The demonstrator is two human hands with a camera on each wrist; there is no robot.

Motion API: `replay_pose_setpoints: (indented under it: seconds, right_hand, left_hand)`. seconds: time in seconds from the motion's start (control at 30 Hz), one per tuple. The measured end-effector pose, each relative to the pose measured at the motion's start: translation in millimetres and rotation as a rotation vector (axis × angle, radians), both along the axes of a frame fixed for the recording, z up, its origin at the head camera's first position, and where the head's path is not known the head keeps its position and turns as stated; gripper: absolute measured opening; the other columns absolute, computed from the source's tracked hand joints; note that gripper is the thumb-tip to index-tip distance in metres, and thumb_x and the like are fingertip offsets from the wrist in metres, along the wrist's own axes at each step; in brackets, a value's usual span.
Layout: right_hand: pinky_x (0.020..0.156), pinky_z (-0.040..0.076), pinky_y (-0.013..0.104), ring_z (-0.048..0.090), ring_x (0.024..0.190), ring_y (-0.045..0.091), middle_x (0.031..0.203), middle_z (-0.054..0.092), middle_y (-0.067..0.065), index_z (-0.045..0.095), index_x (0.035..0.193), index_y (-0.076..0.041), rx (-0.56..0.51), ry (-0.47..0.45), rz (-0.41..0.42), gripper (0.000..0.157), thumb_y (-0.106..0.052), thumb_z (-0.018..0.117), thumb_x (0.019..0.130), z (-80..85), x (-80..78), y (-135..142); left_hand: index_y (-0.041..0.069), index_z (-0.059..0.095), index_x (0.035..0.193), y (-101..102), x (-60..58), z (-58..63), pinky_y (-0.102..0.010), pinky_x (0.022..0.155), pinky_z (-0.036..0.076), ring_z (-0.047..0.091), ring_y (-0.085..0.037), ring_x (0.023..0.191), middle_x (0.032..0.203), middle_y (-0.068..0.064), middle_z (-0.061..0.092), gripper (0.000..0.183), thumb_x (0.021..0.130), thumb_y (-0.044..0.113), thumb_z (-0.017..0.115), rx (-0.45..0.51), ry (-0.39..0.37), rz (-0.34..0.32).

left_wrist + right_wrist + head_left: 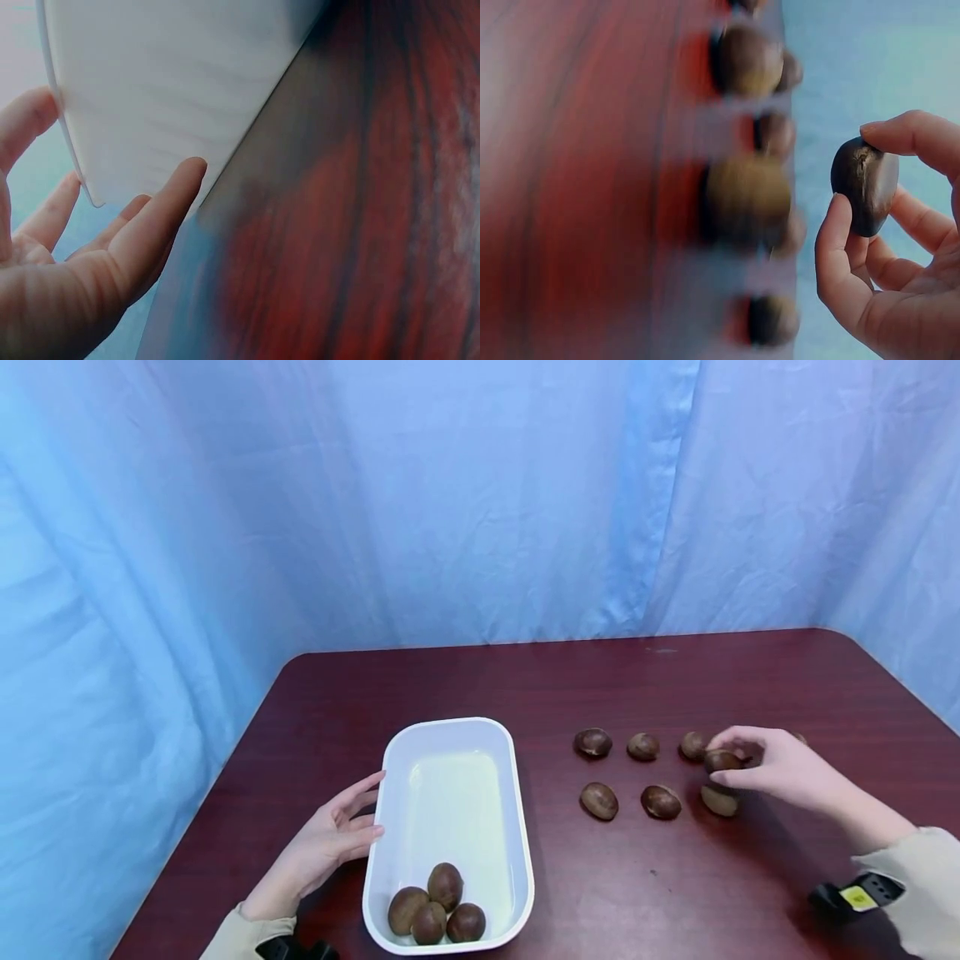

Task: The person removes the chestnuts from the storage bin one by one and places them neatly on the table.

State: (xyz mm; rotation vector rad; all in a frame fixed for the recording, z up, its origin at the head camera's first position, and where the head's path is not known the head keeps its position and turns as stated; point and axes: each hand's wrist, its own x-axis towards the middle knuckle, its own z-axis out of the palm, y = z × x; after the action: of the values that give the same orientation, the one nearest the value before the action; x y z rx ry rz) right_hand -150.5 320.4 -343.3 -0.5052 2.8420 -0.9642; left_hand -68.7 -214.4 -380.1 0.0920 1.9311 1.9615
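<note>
1. A white plastic tub (pixel 450 802) sits on a dark red-brown wooden table (pixel 615 902). It is longer than it is wide, and its corners are round.
2. The left hand (pixel 330 843) is at the left side of the tub. Its fingers are spread apart and mostly straight, and fingertips touch the tub's edge.
3. The right hand (pixel 787 768) is well to the right of the tub. Its thumb and fingertips pinch one shiny brown chestnut (pixel 723 762).
4. That chestnut is up off the table, to the right of the tub. The right wrist view shows a rough line down its side.
5. Four chestnuts (pixel 429 923) are inside the tub, bunched up at the end closest to the person.
6. More chestnuts (pixel 661 802) lie on the table to the right of the tub, in two rows. The far row has four, and the right hand hides most of the last one. The near row has three.
7. Both arms have cream sleeves (pixel 926 881), one on each side of the tub. A black strap (pixel 879 887) with a yellow label is on the right wrist.
8. A light blue curtain (pixel 487 510) hangs behind the tub, past the table's far edge.
</note>
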Motion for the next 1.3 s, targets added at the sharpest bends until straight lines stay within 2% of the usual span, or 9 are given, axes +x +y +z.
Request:
replay_pose_setpoints:
  seconds: [0.13,0.3,0.43,0.53,0.73,1.0,1.3]
  right_hand:
    - [0.063,0.040,0.022,0.047,0.079,-0.001,0.093,0.059,-0.005,0.065,0.101,-0.012,0.062,-0.003,-0.048,0.024,-0.021,0.075,0.081,-7.5,1.9,25.5]
    - [0.063,0.041,0.021,0.047,0.078,-0.007,0.091,0.058,-0.010,0.065,0.097,-0.013,0.121,-0.022,-0.056,0.021,-0.021,0.075,0.081,-18.3,4.3,48.3]
    - [0.062,0.043,0.022,0.047,0.078,-0.011,0.096,0.061,-0.001,0.065,0.096,-0.010,0.156,-0.064,-0.075,0.023,-0.022,0.075,0.080,-24.5,4.6,58.5]
    - [0.062,0.044,0.024,0.047,0.078,-0.011,0.100,0.061,0.006,0.064,0.097,-0.008,0.174,-0.091,-0.088,0.024,-0.021,0.075,0.080,-27.3,4.3,61.9]
    - [0.061,0.043,0.024,0.045,0.077,-0.008,0.104,0.058,0.009,0.063,0.101,-0.005,0.155,-0.150,-0.085,0.025,-0.021,0.071,0.083,-28.5,3.7,63.9]
    - [0.061,0.049,0.025,0.049,0.072,0.000,0.105,0.055,0.010,0.059,0.109,0.002,0.088,-0.286,-0.085,0.033,-0.023,0.066,0.089,-25.2,5.0,63.7]
    - [0.062,0.051,0.026,0.053,0.075,-0.002,0.109,0.058,0.016,0.059,0.111,0.003,0.108,-0.292,-0.094,0.039,-0.026,0.068,0.087,-22.5,4.0,64.3]
  left_hand:
    - [0.005,0.015,0.151,-0.2,0.1,-0.6,-0.030,0.084,0.053,0.062,-0.009,0.104,0.146,-0.027,0.026,0.078,0.089,0.006,0.063,-0.002,-0.006,0.006]
    - [0.005,0.015,0.151,-0.4,-0.5,-1.7,-0.030,0.084,0.053,0.062,-0.009,0.105,0.147,-0.027,0.025,0.078,0.090,0.006,0.062,0.001,-0.002,0.002]
    - [0.005,0.015,0.151,-0.2,-1.0,-1.5,-0.030,0.084,0.053,0.062,-0.009,0.105,0.147,-0.027,0.026,0.078,0.090,0.006,0.062,-0.001,0.004,0.002]
    - [0.006,0.015,0.151,-0.2,-0.9,-1.5,-0.030,0.084,0.053,0.062,-0.009,0.104,0.147,-0.027,0.026,0.077,0.090,0.006,0.062,-0.002,0.006,0.005]
    - [0.006,0.015,0.152,0.4,0.0,-1.7,-0.030,0.084,0.053,0.062,-0.009,0.104,0.147,-0.027,0.026,0.078,0.089,0.006,0.063,0.002,0.001,0.008]
    - [0.006,0.016,0.151,1.3,0.5,-1.5,-0.030,0.084,0.054,0.062,-0.009,0.104,0.147,-0.027,0.026,0.079,0.089,0.007,0.064,-0.007,0.000,0.011]
    - [0.006,0.016,0.152,1.0,0.3,-0.9,-0.029,0.083,0.054,0.062,-0.008,0.104,0.147,-0.027,0.025,0.079,0.089,0.007,0.064,-0.005,-0.003,0.016]
